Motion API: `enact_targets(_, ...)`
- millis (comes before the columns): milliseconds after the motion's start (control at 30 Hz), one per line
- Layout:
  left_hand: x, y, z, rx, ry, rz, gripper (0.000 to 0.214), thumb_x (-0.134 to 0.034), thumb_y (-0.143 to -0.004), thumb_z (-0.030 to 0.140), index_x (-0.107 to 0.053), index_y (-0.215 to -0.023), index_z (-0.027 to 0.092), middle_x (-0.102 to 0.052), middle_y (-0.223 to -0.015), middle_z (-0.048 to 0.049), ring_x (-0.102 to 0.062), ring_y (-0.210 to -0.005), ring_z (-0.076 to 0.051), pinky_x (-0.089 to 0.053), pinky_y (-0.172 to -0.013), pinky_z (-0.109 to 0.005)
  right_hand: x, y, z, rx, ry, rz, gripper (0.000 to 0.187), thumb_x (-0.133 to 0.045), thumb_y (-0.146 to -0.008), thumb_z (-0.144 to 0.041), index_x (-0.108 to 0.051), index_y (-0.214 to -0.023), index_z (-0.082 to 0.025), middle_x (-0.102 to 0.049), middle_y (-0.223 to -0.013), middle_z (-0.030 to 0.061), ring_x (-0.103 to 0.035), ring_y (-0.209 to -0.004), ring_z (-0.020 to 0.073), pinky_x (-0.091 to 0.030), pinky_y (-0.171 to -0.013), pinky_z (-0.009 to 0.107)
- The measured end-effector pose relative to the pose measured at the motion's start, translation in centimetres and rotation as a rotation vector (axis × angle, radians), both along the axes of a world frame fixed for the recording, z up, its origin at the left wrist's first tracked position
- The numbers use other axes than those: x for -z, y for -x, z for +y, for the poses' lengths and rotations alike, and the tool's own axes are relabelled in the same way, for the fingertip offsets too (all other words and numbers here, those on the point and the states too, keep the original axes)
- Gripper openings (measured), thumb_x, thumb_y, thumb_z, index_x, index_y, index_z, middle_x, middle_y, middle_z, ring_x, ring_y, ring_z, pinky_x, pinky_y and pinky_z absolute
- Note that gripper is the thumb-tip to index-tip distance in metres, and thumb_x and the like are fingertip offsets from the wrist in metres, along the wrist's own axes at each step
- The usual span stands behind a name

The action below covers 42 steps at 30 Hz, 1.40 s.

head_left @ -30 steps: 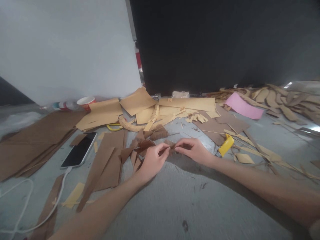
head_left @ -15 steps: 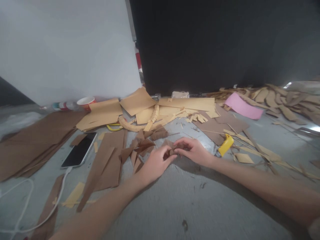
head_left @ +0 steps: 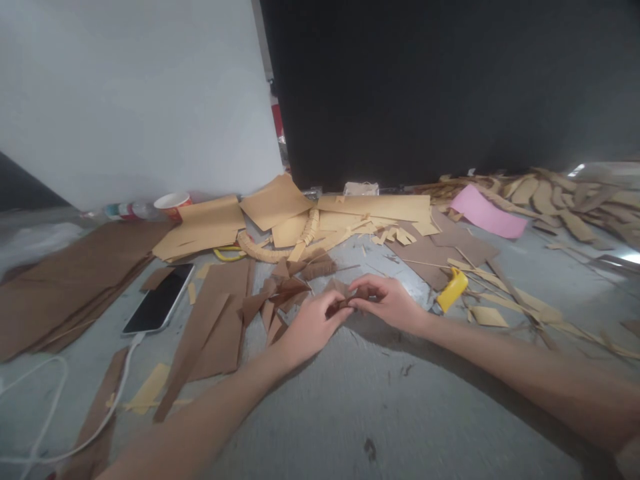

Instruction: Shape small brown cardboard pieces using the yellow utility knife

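Note:
Both hands meet over the middle of the table, pinching one small brown piece of leather-like sheet (head_left: 344, 303) between thumbs and fingers. My left hand (head_left: 313, 327) grips its left end, and my right hand (head_left: 385, 303) its right end. Fingers hide most of the piece. Just left of my left hand lies a loose heap of brown cut pieces (head_left: 273, 300), several of them triangular. Behind it is a curved, tan-wrapped strip (head_left: 263, 252). A yellow-handled cutter (head_left: 453, 290) rests to the right of my right hand.
At left, a phone (head_left: 163, 300) with a white cable lies between brown sheets (head_left: 65, 280). Tan sheets (head_left: 210, 223), a paper cup (head_left: 173, 203) and a bottle (head_left: 133, 211) stand along the back. A pink sheet (head_left: 487, 212) and piled strips (head_left: 565, 200) are at right.
The small brown piece has turned slightly between my fingers and now looks thinner. Both hands keep almost the same place.

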<state>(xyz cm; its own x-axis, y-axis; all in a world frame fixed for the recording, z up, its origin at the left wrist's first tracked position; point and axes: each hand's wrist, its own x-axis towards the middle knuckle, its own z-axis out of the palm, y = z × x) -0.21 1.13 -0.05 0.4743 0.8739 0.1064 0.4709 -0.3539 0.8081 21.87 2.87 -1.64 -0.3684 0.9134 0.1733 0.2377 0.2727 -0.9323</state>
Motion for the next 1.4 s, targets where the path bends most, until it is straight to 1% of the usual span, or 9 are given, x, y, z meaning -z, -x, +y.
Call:
enact_targets(100, -0.01, 0.00, 0.05, 0.002, 0.007, 0.006, 0.020, -0.061, -0.103, 0.035, -0.074, -0.100, 0.021, -0.075, -0.090, -0.0024, -0.064, -0.080, -0.019, -0.042, -0.072, -0.029, 0.13, -0.06, -0.03, 0.005, -0.018, -0.009, 0.030, -0.076, -0.092, -0.048, -0.072, -0.108, -0.023, -0.071, -0.071, -0.0027, -0.067, -0.059, 0.0144, -0.056, -0.063, 0.029)
enact_targets(200, -0.03, -0.01, 0.06, -0.002, -0.013, 0.029, 0.020, -0.061, -0.102, 0.034, -0.074, -0.096, 0.020, -0.074, -0.086, -0.0018, -0.062, -0.078, -0.018, -0.040, -0.070, -0.028, 0.25, -0.13, -0.03, 0.001, -0.029, -0.014, 0.028, -0.076, -0.092, -0.045, -0.072, -0.109, -0.023, -0.069, -0.069, -0.0036, -0.066, -0.060, 0.0140, -0.055, -0.063, 0.028)
enact_targets(467, 0.40, 0.07, 0.15, 0.000, -0.026, 0.015, 0.023, -0.058, -0.104, 0.035, -0.072, -0.094, 0.020, -0.071, -0.083, -0.0006, -0.060, -0.076, -0.017, -0.039, -0.069, -0.028, -0.03, -0.13, -0.11, 0.056, -0.053, -0.049, 0.028, -0.078, -0.091, -0.045, -0.074, -0.107, -0.023, -0.072, -0.069, -0.0022, -0.065, -0.058, 0.0139, -0.053, -0.061, 0.028)
enact_targets(600, 0.41, 0.05, 0.19, -0.002, -0.037, 0.014, 0.025, -0.057, -0.104, 0.036, -0.071, -0.091, 0.020, -0.069, -0.080, -0.0005, -0.059, -0.073, -0.017, -0.038, -0.067, -0.028, -0.15, -0.09, -0.14, 0.066, -0.051, -0.028, 0.029, -0.079, -0.089, -0.047, -0.074, -0.106, -0.023, -0.071, -0.067, -0.0026, -0.065, -0.057, 0.0147, -0.052, -0.061, 0.029)
enact_targets(767, 0.30, 0.01, 0.16, -0.003, 0.020, -0.036, 0.030, -0.054, -0.106, 0.038, -0.071, -0.088, 0.019, -0.074, -0.081, -0.0017, -0.064, -0.073, -0.017, -0.041, -0.068, -0.028, -0.11, -0.11, -0.16, 0.062, -0.055, -0.011, 0.032, -0.078, -0.091, -0.048, -0.071, -0.111, -0.024, -0.067, -0.064, -0.0049, -0.064, -0.057, 0.0146, -0.051, -0.061, 0.029)
enact_targets(900, 0.31, 0.03, 0.20, -0.011, 0.059, -0.052, 0.032, -0.054, -0.106, 0.039, -0.069, -0.086, 0.020, -0.075, -0.080, -0.0021, -0.066, -0.072, -0.018, -0.043, -0.067, -0.028, -0.10, -0.11, -0.16, 0.074, -0.053, -0.019, 0.035, -0.077, -0.092, -0.050, -0.069, -0.113, -0.024, -0.067, -0.065, -0.0043, -0.064, -0.058, 0.0154, -0.051, -0.060, 0.029)
enact_targets(1200, 0.34, 0.12, 0.19, -0.010, 0.020, -0.017, 0.037, -0.047, -0.109, 0.036, -0.066, -0.082, 0.021, -0.073, -0.079, -0.0017, -0.065, -0.074, -0.018, -0.042, -0.072, -0.029, -0.01, -0.27, -0.12, 0.062, -0.059, -0.034, 0.033, -0.075, -0.094, -0.051, -0.069, -0.112, -0.024, -0.068, -0.065, -0.0039, -0.066, -0.058, 0.0156, -0.051, -0.061, 0.029)
enact_targets(1333, 0.10, 0.01, 0.05, -0.004, 0.002, 0.000, 0.035, -0.049, -0.108, 0.037, -0.065, -0.083, 0.020, -0.071, -0.080, -0.0023, -0.063, -0.075, -0.018, -0.042, -0.071, -0.029, 0.02, -0.27, -0.03, 0.067, -0.070, -0.027, 0.033, -0.076, -0.093, -0.051, -0.070, -0.111, -0.024, -0.067, -0.066, -0.0044, -0.064, -0.057, 0.0144, -0.050, -0.059, 0.028)
enact_targets(1400, 0.00, -0.07, -0.06, -0.007, -0.001, 0.007, 0.031, -0.054, -0.106, 0.040, -0.064, -0.084, 0.020, -0.070, -0.081, -0.0020, -0.062, -0.075, -0.018, -0.040, -0.068, -0.029, -0.07, -0.22, -0.07, 0.078, -0.075, -0.026, 0.032, -0.076, -0.093, -0.052, -0.070, -0.109, -0.024, -0.066, -0.065, -0.0045, -0.063, -0.056, 0.0140, -0.049, -0.058, 0.028)
